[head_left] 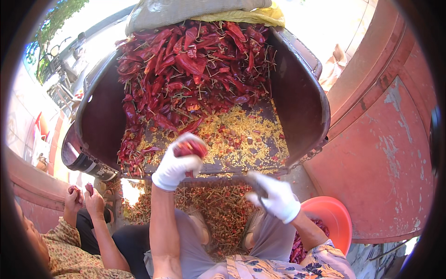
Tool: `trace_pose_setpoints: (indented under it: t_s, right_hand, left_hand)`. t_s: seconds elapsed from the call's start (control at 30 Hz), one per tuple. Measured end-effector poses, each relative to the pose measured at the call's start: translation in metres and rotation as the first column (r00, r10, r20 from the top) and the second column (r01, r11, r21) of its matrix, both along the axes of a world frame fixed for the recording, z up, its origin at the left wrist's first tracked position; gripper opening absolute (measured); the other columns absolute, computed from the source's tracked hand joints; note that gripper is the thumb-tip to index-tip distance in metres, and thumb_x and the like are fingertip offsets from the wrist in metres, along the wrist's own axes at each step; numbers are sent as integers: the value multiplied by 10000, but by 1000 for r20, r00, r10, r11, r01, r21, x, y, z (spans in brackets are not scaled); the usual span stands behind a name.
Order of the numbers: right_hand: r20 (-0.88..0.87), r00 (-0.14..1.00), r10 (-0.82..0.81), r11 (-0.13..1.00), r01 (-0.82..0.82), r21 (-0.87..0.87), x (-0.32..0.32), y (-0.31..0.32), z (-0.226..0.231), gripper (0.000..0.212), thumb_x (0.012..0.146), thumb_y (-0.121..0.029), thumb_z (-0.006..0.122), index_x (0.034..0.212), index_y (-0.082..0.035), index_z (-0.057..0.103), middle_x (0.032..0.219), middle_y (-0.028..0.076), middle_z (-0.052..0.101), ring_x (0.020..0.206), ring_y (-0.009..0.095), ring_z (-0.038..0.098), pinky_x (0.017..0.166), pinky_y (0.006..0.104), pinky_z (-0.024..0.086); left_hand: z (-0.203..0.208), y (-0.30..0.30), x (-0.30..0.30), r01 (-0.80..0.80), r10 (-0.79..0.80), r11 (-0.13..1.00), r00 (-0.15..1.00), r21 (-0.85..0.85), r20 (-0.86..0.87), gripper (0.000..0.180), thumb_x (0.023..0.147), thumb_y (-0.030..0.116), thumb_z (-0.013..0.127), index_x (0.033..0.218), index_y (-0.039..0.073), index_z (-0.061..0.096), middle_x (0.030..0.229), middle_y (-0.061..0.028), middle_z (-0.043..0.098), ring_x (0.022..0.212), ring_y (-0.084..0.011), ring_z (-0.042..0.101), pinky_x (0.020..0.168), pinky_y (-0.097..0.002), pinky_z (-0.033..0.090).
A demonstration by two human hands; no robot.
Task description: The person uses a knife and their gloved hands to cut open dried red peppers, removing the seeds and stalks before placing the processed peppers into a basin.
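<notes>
My left hand (173,167), in a white glove, is closed around several dried red chili peppers (190,148) above the front edge of a metal cart. A white glove also covers my right hand (278,197), which is smeared by motion. It grips a dark tool (258,187) that looks like scissors, though the blur hides its exact shape. The two hands are apart. Beyond them, a large heap of dried red chilies (186,69) fills the back of the cart (304,102). Loose yellow seeds (232,135) lie spread on its floor toward the front.
Stems and chili scraps (213,209) cover the ground between my feet. An orange basin (332,218) with chilies stands by my right side. Another person's hands (88,200) hold chilies at the left. Sacking (195,11) covers the heap's far end; a red metal panel (376,158) rises at right.
</notes>
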State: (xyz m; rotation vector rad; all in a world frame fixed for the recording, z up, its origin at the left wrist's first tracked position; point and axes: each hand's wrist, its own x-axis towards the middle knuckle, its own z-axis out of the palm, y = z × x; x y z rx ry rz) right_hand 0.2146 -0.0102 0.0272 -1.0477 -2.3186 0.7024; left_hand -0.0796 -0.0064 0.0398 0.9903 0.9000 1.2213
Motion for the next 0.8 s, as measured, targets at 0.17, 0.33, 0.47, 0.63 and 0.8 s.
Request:
trace_pose_setpoints:
  t_s: [0.17, 0.33, 0.47, 0.63, 0.8]
  right_hand:
    - [106, 927, -359, 894, 309, 324, -20, 75, -8, 465, 816, -292, 696, 1232, -153, 542, 899, 140, 640, 765, 319, 656, 667, 418, 521]
    - [296, 852, -431, 872, 309, 381, -28, 117, -13, 406, 816, -257, 676, 1192, -157, 561, 890, 145, 632, 784, 328, 652, 687, 445, 518]
    - [222, 889, -401, 847, 268, 459, -42, 116, -5, 293, 815, -284, 668, 1084, -170, 650, 908, 112, 645, 873, 306, 634, 764, 431, 492]
    - [304, 839, -452, 834, 277, 477, -56, 124, -9, 248, 821, -295, 663, 1030, -162, 670, 928, 90, 638, 862, 292, 627, 776, 440, 478]
    - [131, 966, -223, 888, 146, 436, -79, 105, 11, 269, 838, -245, 649, 1090, -154, 652, 1032, 83, 631, 916, 294, 618, 803, 399, 499]
  left_hand:
    - [-28, 28, -3, -522, 387, 846, 744, 112, 545, 67, 876, 60, 636, 874, 72, 570, 692, 10, 496, 614, -104, 472, 580, -278, 430]
    - [-40, 33, -16, -646, 556, 757, 557, -99, 617, 100, 898, 142, 643, 836, 82, 593, 756, 24, 559, 641, -81, 440, 572, -263, 393]
    - [-40, 25, -22, -671, 599, 738, 597, -78, 534, 72, 897, 150, 642, 871, 86, 624, 772, 15, 606, 640, -87, 499, 569, -264, 427]
    - [-38, 28, -13, -621, 593, 774, 645, -122, 482, 110, 883, 186, 663, 873, 89, 614, 767, 16, 590, 649, -94, 510, 575, -268, 443]
    - [-38, 24, -13, -630, 627, 760, 644, -160, 438, 112, 878, 189, 672, 890, 91, 619, 769, 7, 608, 655, -102, 540, 569, -276, 469]
